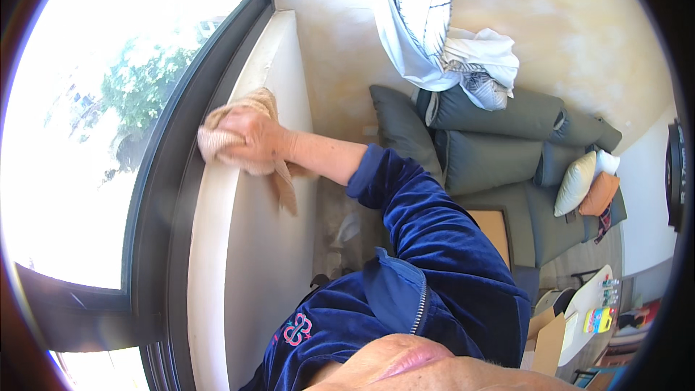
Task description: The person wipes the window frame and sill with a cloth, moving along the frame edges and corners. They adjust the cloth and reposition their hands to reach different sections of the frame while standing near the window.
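Observation:
My right hand (251, 133) grips a bunched beige cloth (220, 146), slightly blurred. Its folds rest over the white window sill (210, 228), close against the dark window frame (157, 212). One loose end of the cloth hangs down the room side of the sill. The arm, in a blue velvet sleeve pushed up from the wrist, reaches across in front of my chest. My left hand is out of view.
Bright window glass (70, 146) lies to the left. A knotted white curtain (429, 54) hangs over a grey sofa (494, 163) with several cushions. Lower right, a white table (583, 331) carries bottles and a yellow container (598, 320), beside an open cardboard box (545, 345).

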`<state>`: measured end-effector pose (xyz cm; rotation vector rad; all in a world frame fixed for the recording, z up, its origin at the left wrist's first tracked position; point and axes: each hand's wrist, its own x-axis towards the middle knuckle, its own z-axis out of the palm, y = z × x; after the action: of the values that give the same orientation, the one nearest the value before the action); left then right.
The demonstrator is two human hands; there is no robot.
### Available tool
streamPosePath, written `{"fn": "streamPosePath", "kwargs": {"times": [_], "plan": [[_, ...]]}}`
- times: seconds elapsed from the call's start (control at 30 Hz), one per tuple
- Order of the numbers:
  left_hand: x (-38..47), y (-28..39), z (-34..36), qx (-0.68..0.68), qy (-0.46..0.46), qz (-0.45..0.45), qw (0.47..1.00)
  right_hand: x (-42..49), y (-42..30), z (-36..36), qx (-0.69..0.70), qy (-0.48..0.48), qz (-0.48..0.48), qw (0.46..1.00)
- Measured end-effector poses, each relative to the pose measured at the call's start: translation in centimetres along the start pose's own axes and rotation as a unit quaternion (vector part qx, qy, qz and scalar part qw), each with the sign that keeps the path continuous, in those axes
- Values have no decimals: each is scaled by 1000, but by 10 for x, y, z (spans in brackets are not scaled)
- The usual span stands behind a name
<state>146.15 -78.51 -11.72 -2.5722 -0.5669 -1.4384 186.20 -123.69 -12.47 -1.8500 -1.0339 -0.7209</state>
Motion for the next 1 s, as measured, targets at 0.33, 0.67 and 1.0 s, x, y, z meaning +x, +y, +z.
{"fn": "streamPosePath", "kwargs": {"times": [0.33,0.67,1.0], "plan": [[-1,46,-29,-14,-79,17,997,-6,46,21,-113,103,118,981],[-12,53,-44,-168,-185,-122,960,-11,56,19,-68,123,75,987],[53,124,7,-366,-90,-157,913,29,162,-28,-54,125,117,984]]}}
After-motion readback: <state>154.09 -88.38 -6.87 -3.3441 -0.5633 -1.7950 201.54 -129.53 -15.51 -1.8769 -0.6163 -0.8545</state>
